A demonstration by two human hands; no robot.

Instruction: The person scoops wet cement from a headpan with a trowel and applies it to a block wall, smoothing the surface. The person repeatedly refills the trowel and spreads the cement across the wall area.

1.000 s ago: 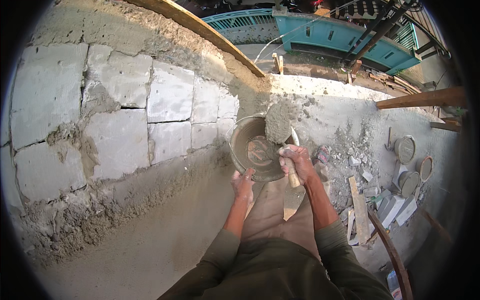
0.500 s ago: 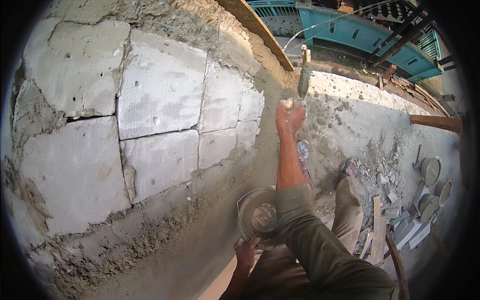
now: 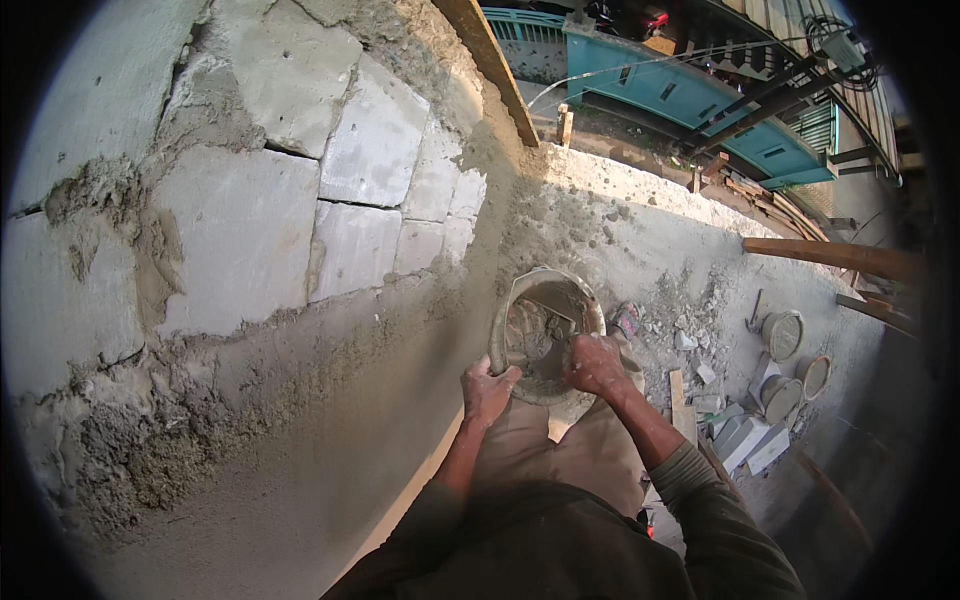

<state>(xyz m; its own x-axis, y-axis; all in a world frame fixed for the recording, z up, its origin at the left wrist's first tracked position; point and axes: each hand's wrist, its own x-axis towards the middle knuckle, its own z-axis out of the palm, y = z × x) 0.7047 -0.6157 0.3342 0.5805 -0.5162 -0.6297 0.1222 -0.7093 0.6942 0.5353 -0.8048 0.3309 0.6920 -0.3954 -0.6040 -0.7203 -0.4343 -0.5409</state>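
A round bucket (image 3: 499, 335) sits close against my body in the middle of the view, with wet grey mortar (image 3: 535, 345) inside. My left hand (image 3: 488, 390) grips the bucket's near left rim. My right hand (image 3: 597, 363) is closed at the right side of the bucket, around the handle of a trowel (image 3: 553, 308). The trowel's blade lies inside the bucket, partly coated with mortar. To my left rises a wall of pale blocks (image 3: 235, 235), with rough mortar in the joints and a smoother grey plastered band at its far end.
Several mortar-stained buckets (image 3: 782, 335) and loose blocks (image 3: 750, 440) are on the floor at the right, with rubble (image 3: 690, 325) nearby. A wooden plank (image 3: 485, 60) stands along the wall's far edge. A timber pole (image 3: 830, 257) juts in from the right. Beyond the ledge is a turquoise wall (image 3: 640, 90).
My right hand has come back from stretching far forward with the trowel and now holds it in the bucket. The bucket has moved forward and up in view, still in my left hand. The view has turned.
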